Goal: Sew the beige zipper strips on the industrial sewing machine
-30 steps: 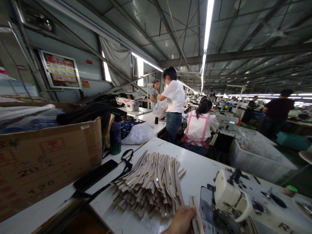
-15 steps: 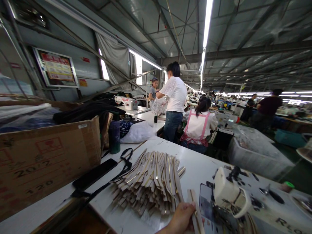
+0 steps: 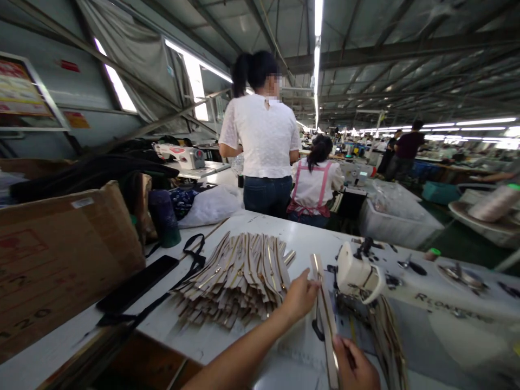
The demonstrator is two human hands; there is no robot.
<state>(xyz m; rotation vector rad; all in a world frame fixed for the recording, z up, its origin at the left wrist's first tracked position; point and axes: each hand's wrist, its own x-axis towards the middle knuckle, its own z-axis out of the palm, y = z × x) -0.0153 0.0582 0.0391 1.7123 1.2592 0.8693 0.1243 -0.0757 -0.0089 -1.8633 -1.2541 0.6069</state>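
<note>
A single beige zipper strip with a metal line (image 3: 324,306) runs lengthwise beside the sewing machine. My right hand (image 3: 354,364) grips its lower part, fingers closed. Near its upper part is my left hand (image 3: 301,295), with index finger and thumb apart and one fingertip at the strip's left edge. Left of that hand, a fanned pile of similar zipper strips (image 3: 239,276) lies on the white table (image 3: 195,338). More strips (image 3: 388,330) hang by the machine head (image 3: 357,271).
A black phone (image 3: 138,283), dark strap (image 3: 195,254) and cardboard box (image 3: 69,260) are at the left. Behind stand a dark bottle (image 3: 163,218) and a white bag (image 3: 211,206). A person in white (image 3: 262,135) stands ahead; another sits beside. A translucent bin (image 3: 398,219) is at the right.
The view has turned right. My right hand has come into clear view, holding the strip low down. My left hand's index finger has extended. The standing person has turned their back.
</note>
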